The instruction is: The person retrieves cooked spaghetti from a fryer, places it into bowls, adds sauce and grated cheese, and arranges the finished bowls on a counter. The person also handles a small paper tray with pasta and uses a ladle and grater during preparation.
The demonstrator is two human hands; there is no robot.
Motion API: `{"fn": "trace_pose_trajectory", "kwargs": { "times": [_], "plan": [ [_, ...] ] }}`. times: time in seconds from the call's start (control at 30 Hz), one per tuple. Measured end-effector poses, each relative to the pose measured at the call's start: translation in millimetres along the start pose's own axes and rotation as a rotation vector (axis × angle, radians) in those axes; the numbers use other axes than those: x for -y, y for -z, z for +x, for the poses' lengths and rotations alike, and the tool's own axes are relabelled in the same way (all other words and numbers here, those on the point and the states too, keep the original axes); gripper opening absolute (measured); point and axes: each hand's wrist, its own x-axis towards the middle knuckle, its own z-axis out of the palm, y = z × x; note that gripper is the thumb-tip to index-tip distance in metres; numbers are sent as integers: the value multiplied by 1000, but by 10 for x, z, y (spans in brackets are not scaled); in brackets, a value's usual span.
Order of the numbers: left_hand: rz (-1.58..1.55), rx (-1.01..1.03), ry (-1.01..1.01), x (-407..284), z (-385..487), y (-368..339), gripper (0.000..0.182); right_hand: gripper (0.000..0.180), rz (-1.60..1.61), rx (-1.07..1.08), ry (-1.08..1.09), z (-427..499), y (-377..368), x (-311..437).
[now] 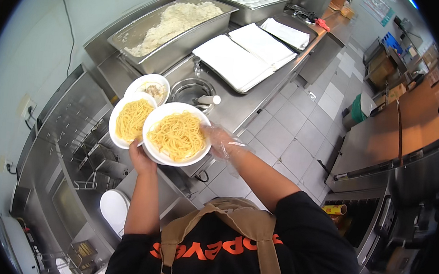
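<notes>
A white bowl of noodles (179,135) is held between my two hands. My right hand (216,136), in a clear plastic glove, grips its right rim. My left hand (142,158) supports its lower left side, and the fingers under it are partly hidden. A second white bowl of noodles (132,120) touches the held bowl on the left, just above my left fingertips; whether that hand bears it too, I cannot tell. Behind them stands a third white bowl (158,85) with a light brown topping in it. Right of that, a round metal container (193,92) holds a white-handled utensil (210,100).
A deep steel pan of crumbly white food (144,59) stands at the back of the steel counter. White cloths (235,63) lie on trays to its right. Another steel pan (248,13) holds round white items. Fryer-like steel equipment (101,158) stands at left, near stacked white lids or plates (114,208).
</notes>
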Motion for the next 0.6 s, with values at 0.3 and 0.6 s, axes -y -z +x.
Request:
{"fn": "trace_pose_trajectory", "kwargs": {
  "times": [0.3,0.6],
  "plan": [
    [66,1,-5,-172,-217,-516,50,44,-46,69,-42,-400,-91,568],
    [87,122,-67,629,-40,-1917,45,39,-129,32,-40,-574,817,1984]
  ]
}}
